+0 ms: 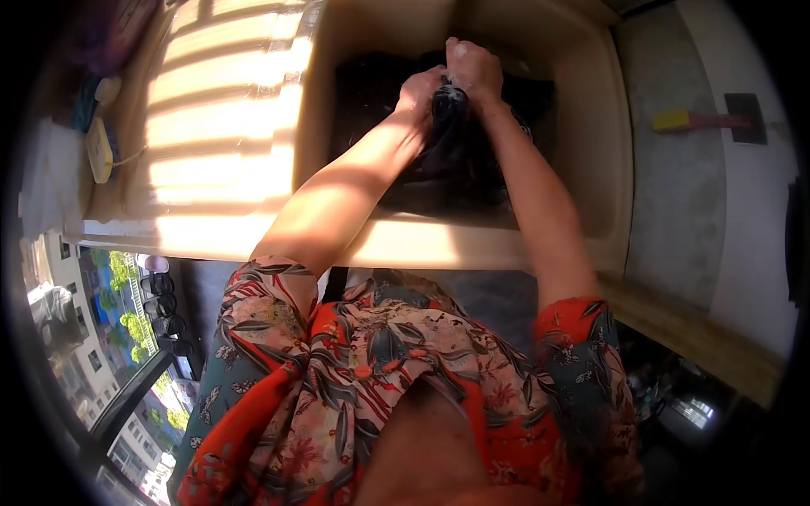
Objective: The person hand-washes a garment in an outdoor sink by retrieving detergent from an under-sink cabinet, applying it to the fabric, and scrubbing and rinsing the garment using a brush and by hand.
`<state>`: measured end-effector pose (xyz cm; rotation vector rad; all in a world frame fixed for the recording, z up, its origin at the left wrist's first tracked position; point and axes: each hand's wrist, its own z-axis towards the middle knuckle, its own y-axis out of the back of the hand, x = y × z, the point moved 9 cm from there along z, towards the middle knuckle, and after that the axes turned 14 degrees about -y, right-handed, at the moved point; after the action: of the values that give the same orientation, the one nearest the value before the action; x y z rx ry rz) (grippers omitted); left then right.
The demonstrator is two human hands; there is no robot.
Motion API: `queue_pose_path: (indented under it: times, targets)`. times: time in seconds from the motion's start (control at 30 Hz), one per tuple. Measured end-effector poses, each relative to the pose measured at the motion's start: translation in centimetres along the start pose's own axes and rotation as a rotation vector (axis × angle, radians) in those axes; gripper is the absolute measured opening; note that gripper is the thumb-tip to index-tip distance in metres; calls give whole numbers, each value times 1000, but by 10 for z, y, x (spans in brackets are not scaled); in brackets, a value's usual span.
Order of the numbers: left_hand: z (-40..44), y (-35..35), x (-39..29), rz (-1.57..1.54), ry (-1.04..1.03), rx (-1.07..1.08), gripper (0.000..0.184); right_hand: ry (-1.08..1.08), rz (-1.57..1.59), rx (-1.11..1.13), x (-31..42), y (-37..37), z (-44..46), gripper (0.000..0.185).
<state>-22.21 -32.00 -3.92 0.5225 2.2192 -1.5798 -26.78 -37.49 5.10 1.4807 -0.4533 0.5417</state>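
Observation:
Dark wet clothing (460, 160) lies bunched in the basin of a beige laundry sink (591, 135). My left hand (420, 89) is closed on a fold of it near the middle of the basin. Just to the right and slightly farther away, my right hand (474, 69) is a fist around the same clothing. White suds show on the right hand and on the cloth between the two hands. A twisted length of the clothing hangs down from my hands toward the heap. The fingertips of both hands are hidden.
A sunlit ribbed washboard surface (219, 118) adjoins the basin on the left. A scrub brush (100, 150) and a bottle with a white cap (106, 89) stand at its far left. A yellow-and-pink brush (675, 121) lies on the right ledge. Dark slippers (164, 304) are below, by the window.

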Motion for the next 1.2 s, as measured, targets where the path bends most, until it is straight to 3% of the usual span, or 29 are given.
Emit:
queue_pose_path:
  times: [0.03,0.07,0.13,0.17,0.2,0.27,0.33,0.37,0.4,0.47,0.53,0.6,0.63,0.67,0.73,0.77,0.8,0.83,0.93,1.0,1.07,1.1,1.13,1.17,1.2]
  targets:
    - [22,19,17,198,-132,27,23,-123,-9,26,-35,-8,18,42]
    - [19,20,11,250,-123,-52,23,-68,-2,-34,-27,-3,19,40]
    - [11,15,-26,575,-252,14,22,38,-5,-112,-14,-1,-6,36]
    - [11,5,-46,1013,-413,153,22,53,-40,-133,12,2,-33,30]
    - [10,-18,-51,1911,-785,353,21,217,26,-204,29,-6,-63,25]
    - [27,-7,-32,1896,-846,469,17,324,111,-169,39,-3,-72,28]
    - [36,-2,-22,1886,-920,582,21,62,39,-39,7,3,-17,31]
    - [30,-8,-26,1836,-849,528,22,-87,-35,36,-31,-6,14,34]
    - [25,-14,-29,1782,-782,472,25,-55,-168,-12,-25,-4,15,34]
    - [21,-11,-34,1686,-713,404,26,-99,-34,-64,-25,-1,0,34]
    - [25,-13,-36,2109,-422,534,25,161,48,-146,18,-4,-48,29]
    - [25,-14,-35,2172,-441,527,24,307,47,-145,42,-1,-78,28]
    - [22,-12,-35,2205,-447,521,24,320,223,-156,33,0,-61,29]
    - [20,-16,-36,2085,-478,470,23,122,147,-93,8,-4,-33,33]
    - [10,-28,-34,1842,-534,386,23,-14,-117,30,-21,-2,4,38]
    - [9,-27,-35,1839,-493,433,25,-101,-83,4,-32,-3,5,39]
    - [7,-26,-40,1762,-603,409,23,-183,-57,-11,-41,-8,4,41]
    - [8,-22,-44,1690,-712,389,21,-15,67,-73,-18,3,-17,38]
    - [19,-11,-47,1800,-671,481,20,266,8,-166,24,-12,-71,29]
    - [9,-25,-51,1733,-601,515,21,185,181,-186,8,4,-46,31]
    - [-1,-45,-50,1506,-495,540,35,-29,253,9,-52,12,8,36]
    - [1,-48,-42,1387,-391,560,48,0,199,12,-64,13,19,39]
    - [-1,-34,-28,1402,-56,504,59,33,134,29,-68,19,22,41]
    - [-5,-39,-43,1669,-216,504,74,63,51,55,-73,27,26,41]
    - [-1,-34,-39,1808,-212,596,69,-7,117,93,-65,41,18,39]
